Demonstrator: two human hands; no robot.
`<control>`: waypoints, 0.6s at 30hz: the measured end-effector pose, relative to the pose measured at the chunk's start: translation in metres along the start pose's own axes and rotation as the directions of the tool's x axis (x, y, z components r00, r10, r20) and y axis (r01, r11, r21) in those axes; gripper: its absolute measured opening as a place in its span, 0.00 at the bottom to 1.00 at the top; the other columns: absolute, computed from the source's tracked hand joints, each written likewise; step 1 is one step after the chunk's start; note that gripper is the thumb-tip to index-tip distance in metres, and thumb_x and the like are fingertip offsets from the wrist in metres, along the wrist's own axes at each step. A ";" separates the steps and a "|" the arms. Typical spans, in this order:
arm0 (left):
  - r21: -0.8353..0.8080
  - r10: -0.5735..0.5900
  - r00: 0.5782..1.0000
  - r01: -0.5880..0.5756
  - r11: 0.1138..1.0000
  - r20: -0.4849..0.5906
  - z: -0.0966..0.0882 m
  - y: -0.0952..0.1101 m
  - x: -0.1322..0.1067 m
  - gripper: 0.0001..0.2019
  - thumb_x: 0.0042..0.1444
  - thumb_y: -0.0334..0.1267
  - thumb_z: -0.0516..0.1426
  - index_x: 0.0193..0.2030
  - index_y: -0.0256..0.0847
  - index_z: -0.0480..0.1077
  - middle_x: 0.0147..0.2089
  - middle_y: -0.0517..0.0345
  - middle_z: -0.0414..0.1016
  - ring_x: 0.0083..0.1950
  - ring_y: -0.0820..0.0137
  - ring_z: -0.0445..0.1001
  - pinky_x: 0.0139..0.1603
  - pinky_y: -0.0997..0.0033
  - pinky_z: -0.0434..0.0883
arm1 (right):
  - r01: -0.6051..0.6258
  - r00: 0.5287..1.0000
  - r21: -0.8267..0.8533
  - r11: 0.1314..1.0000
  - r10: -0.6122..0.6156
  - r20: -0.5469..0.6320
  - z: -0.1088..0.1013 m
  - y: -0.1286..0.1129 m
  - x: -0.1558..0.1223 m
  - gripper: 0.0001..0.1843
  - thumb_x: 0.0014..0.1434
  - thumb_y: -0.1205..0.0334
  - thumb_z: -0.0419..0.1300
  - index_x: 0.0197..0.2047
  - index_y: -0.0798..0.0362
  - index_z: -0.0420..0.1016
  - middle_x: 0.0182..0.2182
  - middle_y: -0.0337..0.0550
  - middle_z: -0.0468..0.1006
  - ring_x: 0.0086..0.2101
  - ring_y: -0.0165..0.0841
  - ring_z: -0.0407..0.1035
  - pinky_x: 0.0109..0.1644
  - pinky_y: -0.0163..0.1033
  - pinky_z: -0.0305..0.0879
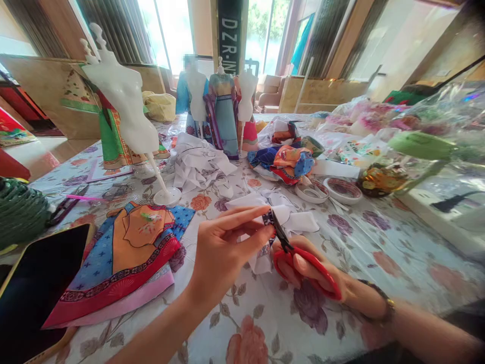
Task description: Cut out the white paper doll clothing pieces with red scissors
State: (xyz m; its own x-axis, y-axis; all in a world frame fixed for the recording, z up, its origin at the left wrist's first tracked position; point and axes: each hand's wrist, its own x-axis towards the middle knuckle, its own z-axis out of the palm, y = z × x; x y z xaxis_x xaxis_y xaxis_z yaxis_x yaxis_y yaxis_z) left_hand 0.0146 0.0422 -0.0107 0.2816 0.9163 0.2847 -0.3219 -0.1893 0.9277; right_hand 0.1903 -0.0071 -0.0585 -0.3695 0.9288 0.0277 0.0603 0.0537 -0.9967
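Observation:
My left hand (231, 247) pinches a small dark patterned piece of fabric (267, 218) between thumb and fingers. In my right hand (303, 263) is a pair of scissors (308, 268) with red handles and dark blades, fingers through the loops. The blade tips are at the fabric's edge, close to my left fingertips. Behind and below the hands lie white fabric scraps (299, 221). To the left rests a cut printed garment piece (147, 232) in orange, blue and red, with a pink layer showing beneath its hem.
A white mini mannequin (121, 96) stands at left, dressed ones (223, 111) farther back. White scraps (200, 162), a colourful fabric bundle (284, 159) and tape rolls (343, 191) lie beyond the hands. A phone (41, 288) sits front left; plastic-wrapped items (379, 114) fill the right.

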 end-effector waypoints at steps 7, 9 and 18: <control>-0.005 0.013 1.000 -0.013 1.000 0.005 0.000 -0.001 0.000 0.14 0.45 0.26 0.67 0.36 0.49 0.82 0.40 0.62 0.82 0.30 0.80 0.79 0.30 0.91 0.75 | -0.010 1.000 -0.006 1.000 0.010 -0.001 -0.001 0.000 -0.001 0.33 0.54 0.27 0.51 0.21 0.50 0.60 0.16 0.33 0.58 0.20 0.29 0.52 0.26 0.38 0.52; -0.003 0.014 1.000 -0.014 1.000 0.006 0.000 -0.001 0.001 0.14 0.44 0.25 0.67 0.36 0.49 0.82 0.40 0.61 0.82 0.30 0.81 0.79 0.30 0.91 0.75 | -0.008 1.000 -0.019 1.000 0.008 0.006 -0.001 -0.002 -0.001 0.33 0.55 0.27 0.50 0.20 0.50 0.59 0.16 0.33 0.57 0.20 0.29 0.51 0.26 0.38 0.51; -0.031 0.032 0.999 -0.031 0.999 0.024 0.000 -0.004 0.001 0.15 0.45 0.26 0.67 0.36 0.52 0.82 0.41 0.63 0.82 0.30 0.81 0.79 0.31 0.91 0.75 | 0.014 1.000 -0.045 0.999 -0.012 0.023 -0.001 -0.004 0.000 0.34 0.55 0.27 0.49 0.19 0.49 0.61 0.14 0.34 0.58 0.20 0.31 0.56 0.27 0.39 0.53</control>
State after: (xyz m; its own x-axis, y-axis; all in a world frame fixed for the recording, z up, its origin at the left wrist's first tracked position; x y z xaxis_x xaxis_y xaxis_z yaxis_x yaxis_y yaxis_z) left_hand 0.0158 0.0443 -0.0141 0.2931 0.9009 0.3202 -0.3584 -0.2069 0.9103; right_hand 0.1906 -0.0070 -0.0549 -0.3918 0.9192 0.0384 0.0973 0.0829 -0.9918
